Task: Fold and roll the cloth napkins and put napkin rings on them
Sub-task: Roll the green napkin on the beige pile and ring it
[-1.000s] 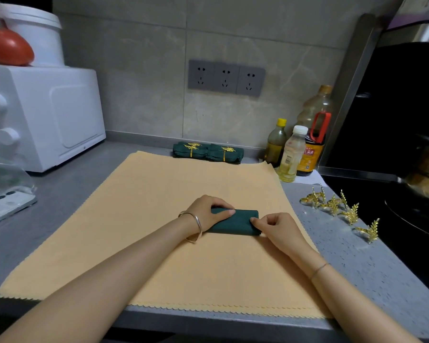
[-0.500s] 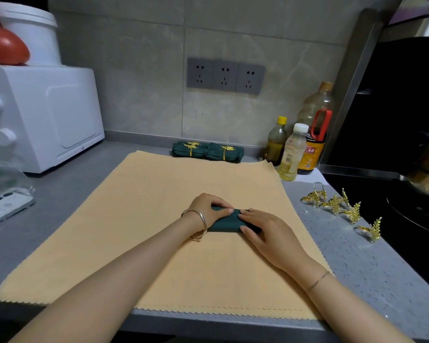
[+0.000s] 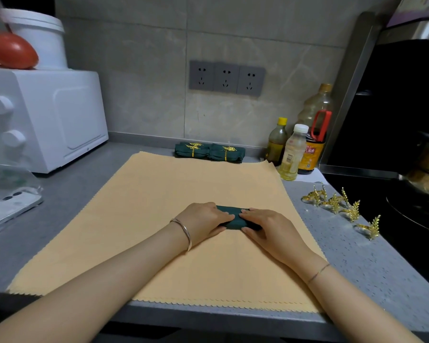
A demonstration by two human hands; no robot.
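left hand (image 3: pixel 203 220): I have it pressed on the left end of the dark green napkin roll (image 3: pixel 233 217), fingers curled over it
right hand (image 3: pixel 265 226): curled over the right end, thumb at the near edge; fingertips nearly meet the left's
napkin roll: on the tan cloth mat (image 3: pixel 159 219), right of centre
finished rolls (image 3: pixel 209 153): two, ringed, by the back wall
gold napkin rings (image 3: pixel 342 206): loose on the counter (image 3: pixel 369 268), right of the mat
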